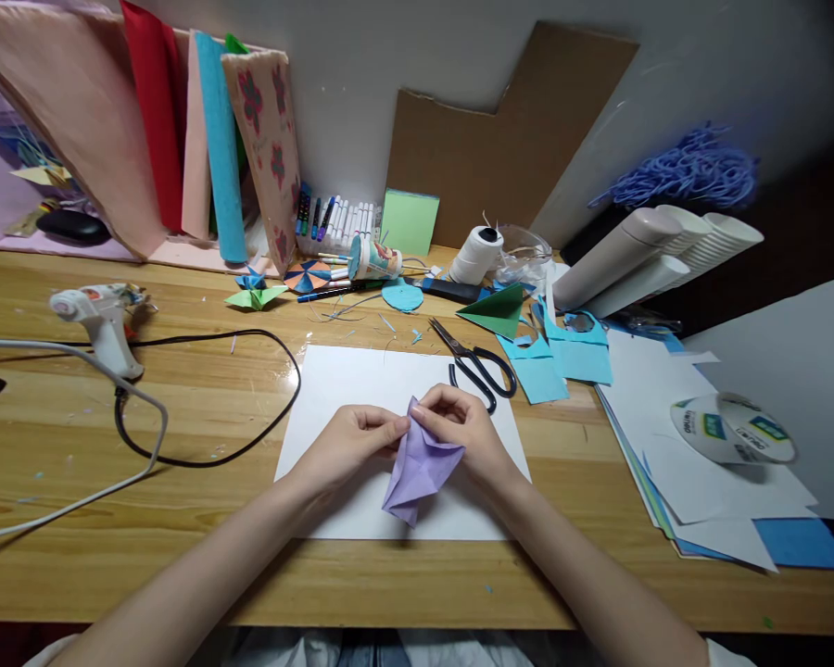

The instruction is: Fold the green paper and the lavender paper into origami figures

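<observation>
Between my two hands is a piece of folded purple paper (423, 466), its lower flaps hanging loose and creased. My left hand (361, 435) pinches its upper left edge between thumb and fingers. On the other side, my right hand (459, 426) grips the top near the upper corner, with some fingers hidden behind the paper. Both hands are over a white sheet (334, 389) on the wooden table. Black-handled scissors (476, 359) lie just beyond my right hand, partly on the sheet.
At left stands a white glue gun (104, 320) with a black cable (284, 408) looping nearby. Blue paper cutouts (543, 371) and a green folded paper (497, 310) lie behind the sheet. To the right, a tape roll (733, 428) rests on stacked paper (709, 491). Cardboard (473, 148) leans against the wall.
</observation>
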A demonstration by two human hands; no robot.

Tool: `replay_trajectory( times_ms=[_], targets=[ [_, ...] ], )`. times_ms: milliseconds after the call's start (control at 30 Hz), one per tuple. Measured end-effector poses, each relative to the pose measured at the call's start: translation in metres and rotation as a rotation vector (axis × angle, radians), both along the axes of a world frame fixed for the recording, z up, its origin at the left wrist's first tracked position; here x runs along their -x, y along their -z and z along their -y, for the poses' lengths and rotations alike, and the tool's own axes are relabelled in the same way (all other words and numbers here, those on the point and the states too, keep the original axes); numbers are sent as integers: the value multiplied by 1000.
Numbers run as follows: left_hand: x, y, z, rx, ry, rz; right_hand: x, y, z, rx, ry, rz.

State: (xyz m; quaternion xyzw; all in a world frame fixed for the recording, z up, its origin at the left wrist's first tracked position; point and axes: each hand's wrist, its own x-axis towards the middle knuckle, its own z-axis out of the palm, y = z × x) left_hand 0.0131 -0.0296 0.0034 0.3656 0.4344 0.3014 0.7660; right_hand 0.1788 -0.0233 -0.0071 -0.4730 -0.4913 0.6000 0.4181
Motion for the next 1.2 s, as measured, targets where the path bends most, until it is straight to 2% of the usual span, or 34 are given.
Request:
replay_trajectory(
  times_ms=[300,467,767,933,1200],
  targets=[
    [-5,0,1,-154,-59,-164,5,-8,3,-28,52,79],
    [-6,0,1,-137,-58,-156,5,-10,5,-33,45,74],
    [-5,-3,1,-203,-44,-164,5,-7,5,-2,17,23],
    [-4,-4,0,-201,-36,-83,4,-6,2,41,-41,-15],
    [-2,-2,3,-320,20,-150,1,-6,-1,45,-148,23]
  ],
)
